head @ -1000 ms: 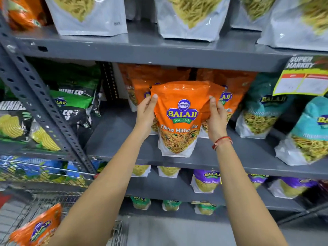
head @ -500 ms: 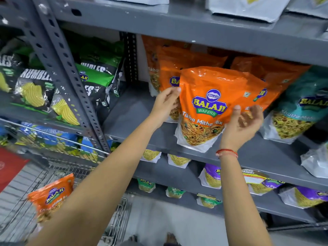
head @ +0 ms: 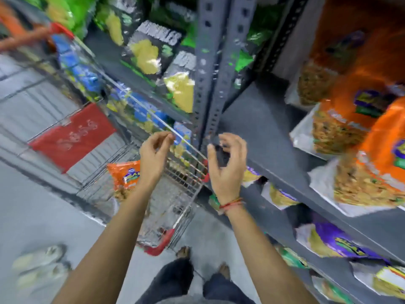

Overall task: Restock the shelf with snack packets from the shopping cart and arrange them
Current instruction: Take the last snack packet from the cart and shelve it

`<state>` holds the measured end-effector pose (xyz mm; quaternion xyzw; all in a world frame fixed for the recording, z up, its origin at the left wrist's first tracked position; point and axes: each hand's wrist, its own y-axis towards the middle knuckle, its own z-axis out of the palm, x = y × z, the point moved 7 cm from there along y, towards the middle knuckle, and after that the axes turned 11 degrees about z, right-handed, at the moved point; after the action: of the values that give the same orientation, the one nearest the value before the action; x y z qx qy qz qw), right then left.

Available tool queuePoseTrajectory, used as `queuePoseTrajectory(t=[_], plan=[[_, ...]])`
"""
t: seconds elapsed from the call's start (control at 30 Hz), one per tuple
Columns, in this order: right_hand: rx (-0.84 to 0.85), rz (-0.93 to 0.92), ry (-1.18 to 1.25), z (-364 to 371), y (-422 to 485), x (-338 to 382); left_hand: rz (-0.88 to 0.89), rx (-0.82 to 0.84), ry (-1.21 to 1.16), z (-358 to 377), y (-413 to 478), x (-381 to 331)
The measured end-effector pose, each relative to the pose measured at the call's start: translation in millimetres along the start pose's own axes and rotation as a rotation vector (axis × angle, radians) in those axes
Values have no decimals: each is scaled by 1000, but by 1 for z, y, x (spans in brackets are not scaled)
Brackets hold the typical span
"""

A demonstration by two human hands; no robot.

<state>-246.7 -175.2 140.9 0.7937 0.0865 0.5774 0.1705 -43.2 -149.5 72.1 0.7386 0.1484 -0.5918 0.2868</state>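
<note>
The view is blurred and tilted down toward the wire shopping cart [head: 186,178]. One orange Balaji snack packet [head: 125,176] lies in the cart, partly hidden behind my left forearm. My left hand [head: 155,154] hovers above the cart with curled fingers and holds nothing. Over the cart's right rim is my right hand [head: 228,163], also empty, fingers loosely apart. Several orange snack packets [head: 361,137] stand on the grey shelf [head: 263,132] at the right.
A grey perforated shelf upright [head: 217,73] stands right behind my hands. Green and black chip bags [head: 153,51] fill the left bay. Purple packets [head: 337,242] sit on lower shelves. A red mat [head: 72,137] and pale sandals [head: 37,266] lie on the floor.
Both hands let go of the orange packet, which now stands on the shelf, and dropped down to the cart. The view swung down and left.
</note>
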Motion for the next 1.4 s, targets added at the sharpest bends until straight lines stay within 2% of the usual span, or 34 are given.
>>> queuePoseTrajectory(t=[0.1,0.2,0.3,0.37,0.43,0.53,0.63,0.83,0.93,1.07,1.2,1.3,1.37,1.4], plan=[[330,-12,-151,93,-28,-17,-139,-66,142,-59,-3,51],[616,48,-312,160,-59,-52,-397,-44,324,-105,-18,118],[930,213,-523,216,-100,-107,-734,87,469,-135,-42,182],[1085,375,-619,241,-125,-145,-853,192,593,-146,-46,208],[1178,563,-665,254,-142,-177,-882,214,678,-148,-35,224],[1200,924,-580,266,-159,-217,-971,91,595,-145,-15,251],[1124,1086,-563,274,-153,-247,-1009,-7,529,-148,-6,275],[1114,1190,-447,314,-159,-287,-1152,-111,407,-173,-46,380],[1149,1239,-318,342,-168,-291,-1080,-159,385,-168,-30,365],[1111,1375,-155,368,-182,-305,-1114,-198,249,-162,-37,380],[1031,1582,49,339,-173,-271,-1138,-212,241,-154,-35,368],[823,1696,-10,297,-179,-292,-1110,-257,174,-146,-29,342],[811,1642,-81,285,-170,-280,-1075,-245,101,-140,-28,326],[826,1619,6,294,-165,-274,-1044,-227,74,-138,-26,320]])
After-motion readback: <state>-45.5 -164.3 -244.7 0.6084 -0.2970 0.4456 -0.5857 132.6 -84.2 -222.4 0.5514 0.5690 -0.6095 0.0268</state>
